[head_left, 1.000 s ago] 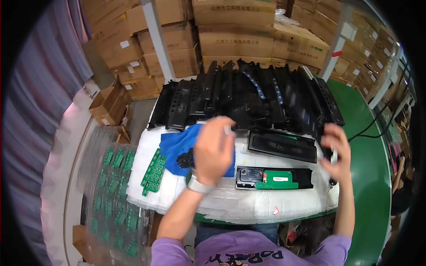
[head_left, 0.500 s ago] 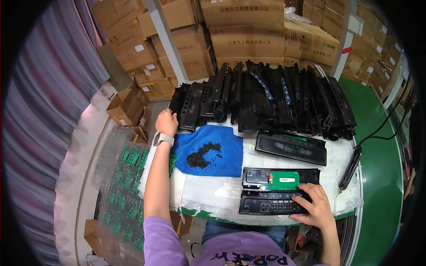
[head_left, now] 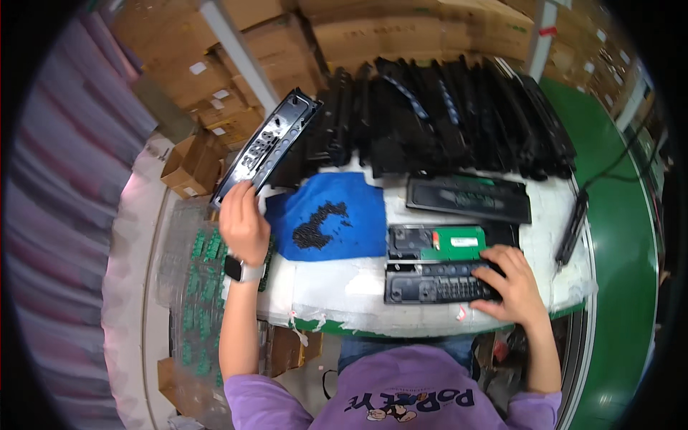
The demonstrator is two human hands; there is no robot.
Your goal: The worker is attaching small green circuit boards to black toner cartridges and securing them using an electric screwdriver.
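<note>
The left hand (head_left: 244, 223) has its fingers closed on the lower end of a raised panel (head_left: 269, 143), black and tilted above the table's (head_left: 330, 283) left side. The right hand (head_left: 510, 287), loosely spread, rests at the right end of a flat black panel (head_left: 423, 288), just beside a green circuit board (head_left: 459, 245).

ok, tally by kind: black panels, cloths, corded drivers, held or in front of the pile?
Black panels: 4 (held panel in the left hand, rear panel, board-fitted panel, near panel)
Blue cloth: 1
Black corded driver: 1
Total: 6
</note>
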